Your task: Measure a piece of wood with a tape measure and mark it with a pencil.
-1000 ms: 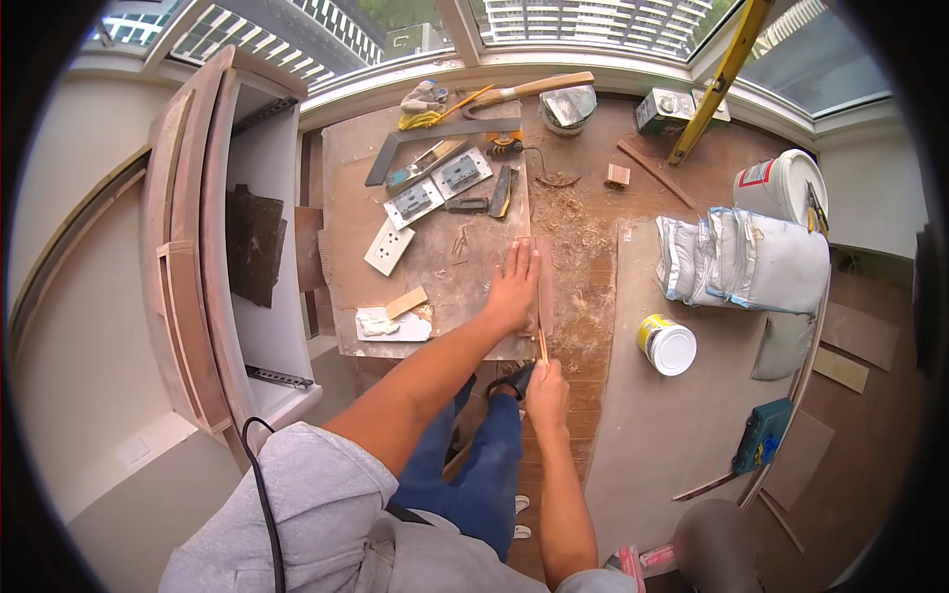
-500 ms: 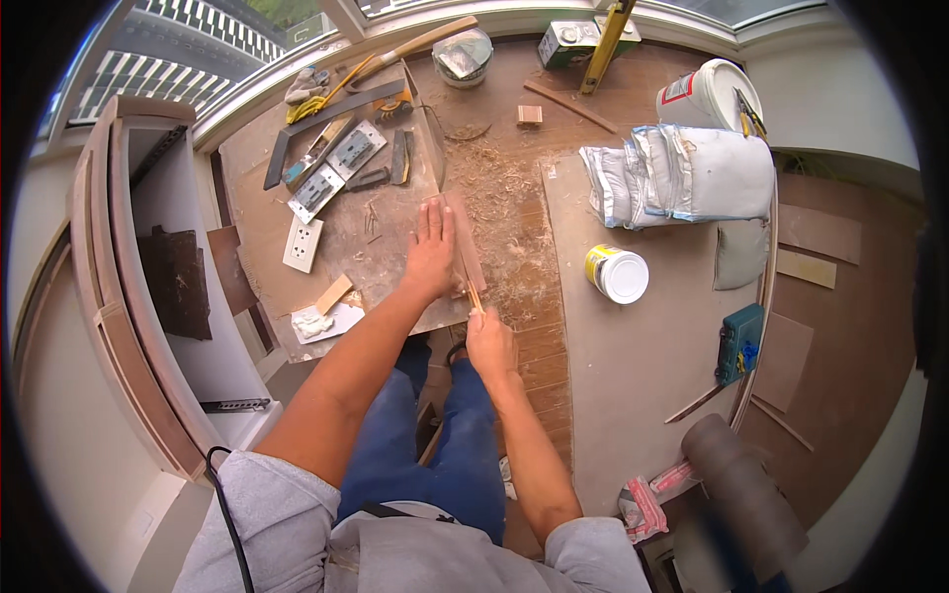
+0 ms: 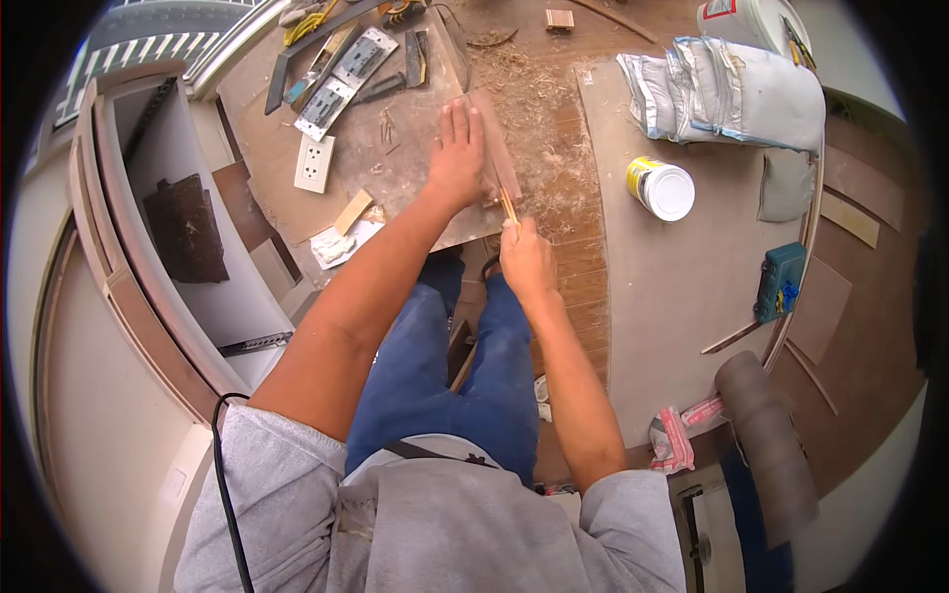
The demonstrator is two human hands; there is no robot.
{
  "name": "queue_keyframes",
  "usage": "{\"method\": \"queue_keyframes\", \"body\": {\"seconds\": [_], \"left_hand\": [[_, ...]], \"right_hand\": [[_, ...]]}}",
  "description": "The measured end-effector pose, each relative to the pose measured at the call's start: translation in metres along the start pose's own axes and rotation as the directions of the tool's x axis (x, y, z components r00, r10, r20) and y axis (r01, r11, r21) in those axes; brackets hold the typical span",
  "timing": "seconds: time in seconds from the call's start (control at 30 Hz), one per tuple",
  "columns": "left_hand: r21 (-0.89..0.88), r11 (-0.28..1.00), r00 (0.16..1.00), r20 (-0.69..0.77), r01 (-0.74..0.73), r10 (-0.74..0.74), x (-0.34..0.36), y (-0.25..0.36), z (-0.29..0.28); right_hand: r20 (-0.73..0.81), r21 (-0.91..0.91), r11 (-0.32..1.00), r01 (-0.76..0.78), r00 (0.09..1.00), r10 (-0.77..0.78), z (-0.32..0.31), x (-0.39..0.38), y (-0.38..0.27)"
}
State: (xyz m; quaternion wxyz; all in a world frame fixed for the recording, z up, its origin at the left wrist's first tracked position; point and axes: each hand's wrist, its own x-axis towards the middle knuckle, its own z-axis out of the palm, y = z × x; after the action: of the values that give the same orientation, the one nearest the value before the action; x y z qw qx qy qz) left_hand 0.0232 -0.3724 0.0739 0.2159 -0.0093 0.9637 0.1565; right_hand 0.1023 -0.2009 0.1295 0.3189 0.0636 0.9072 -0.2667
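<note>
My left hand (image 3: 457, 163) lies flat, fingers stretched forward, on the right edge of a dusty work board (image 3: 410, 183). Beside and partly under it runs a thin reddish-brown wood strip (image 3: 497, 138). My right hand (image 3: 527, 259) is closed around a slim orange-brown stick-like piece (image 3: 508, 205), just off the board's near right corner. The stick's tip meets the near end of the strip; its exact kind is hard to make out. Several small nails (image 3: 387, 126) and a white socket plate (image 3: 313, 163) lie left of my left hand.
Wood shavings (image 3: 539, 148) litter the floor to the right. Farther right are a white-lidded tub (image 3: 662, 189), folded white sacks (image 3: 751, 94) and a teal case (image 3: 779, 282). A curved cabinet (image 3: 148, 296) stands at left. Metal socket frames (image 3: 346, 84) lie on the board.
The whole view has tilted, so the scene sits higher and slightly to the right. Both hands keep about the same places on the strip and the stick.
</note>
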Motion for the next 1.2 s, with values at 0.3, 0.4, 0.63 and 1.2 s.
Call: {"method": "queue_keyframes", "body": {"seconds": [0.3,0.4,0.63,1.2], "left_hand": [[0.057,0.998,0.997,0.064,0.027,-0.031,-0.011,-0.013,-0.014],[0.044,0.999,0.998,0.067,0.018,-0.020,-0.007,-0.002,-0.014],[0.072,0.996,0.996,0.066,0.055,-0.060,-0.005,-0.015,-0.010],[0.055,0.998,0.999,0.041,0.004,-0.006,-0.013,-0.022,-0.006]], "right_hand": [[0.132,0.099,0.984,-0.146,0.982,0.133,-0.049,-0.144,0.034],[0.086,0.064,0.996,-0.060,0.995,0.054,-0.018,-0.071,0.028],[0.117,0.050,0.998,-0.046,0.992,0.040,-0.026,-0.070,-0.013],[0.133,0.085,0.990,-0.108,0.986,0.096,-0.048,-0.132,0.020]]}}
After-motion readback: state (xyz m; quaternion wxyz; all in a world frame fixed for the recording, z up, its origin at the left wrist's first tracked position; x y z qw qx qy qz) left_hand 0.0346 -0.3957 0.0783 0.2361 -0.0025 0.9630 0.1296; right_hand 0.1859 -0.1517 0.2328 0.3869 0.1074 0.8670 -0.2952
